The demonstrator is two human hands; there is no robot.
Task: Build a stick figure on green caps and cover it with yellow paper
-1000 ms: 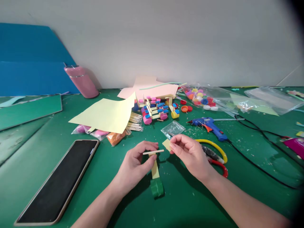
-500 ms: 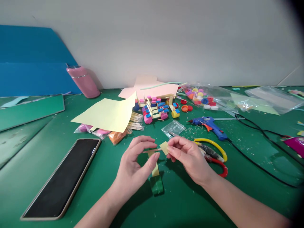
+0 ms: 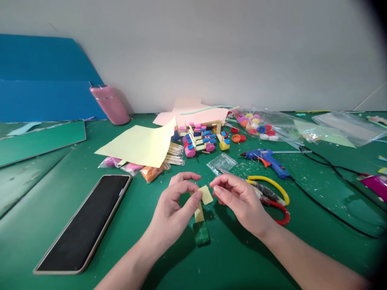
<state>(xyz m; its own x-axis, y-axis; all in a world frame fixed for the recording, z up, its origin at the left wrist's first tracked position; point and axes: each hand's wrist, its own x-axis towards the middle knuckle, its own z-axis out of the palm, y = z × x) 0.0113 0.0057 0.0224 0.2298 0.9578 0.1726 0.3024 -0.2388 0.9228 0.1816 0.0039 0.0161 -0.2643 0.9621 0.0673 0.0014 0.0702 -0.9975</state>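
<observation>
Between the thumb and index finger of my left hand (image 3: 175, 205) is a small piece of yellow paper (image 3: 207, 195). Just right of it, my right hand (image 3: 238, 199) hovers with curled fingers; its thumb and index tips are near each other, and I see nothing held between them. Below the left fingertips, a narrow yellow strip (image 3: 198, 213) runs down to a folded green band (image 3: 201, 233). The thin stick seen earlier is mostly hidden by my left fingers.
A phone (image 3: 84, 225) lies at left. Behind are a yellow sheet (image 3: 139, 143), small toy cars (image 3: 199, 141) and a clear bag (image 3: 222, 162). At right are a blue glue gun (image 3: 266, 159) with its cable and pliers (image 3: 281, 185) with yellow and red handles.
The small yellow paper has passed from my right fingertips to my left hand's pinch. My right hand has let go of it and stays close by.
</observation>
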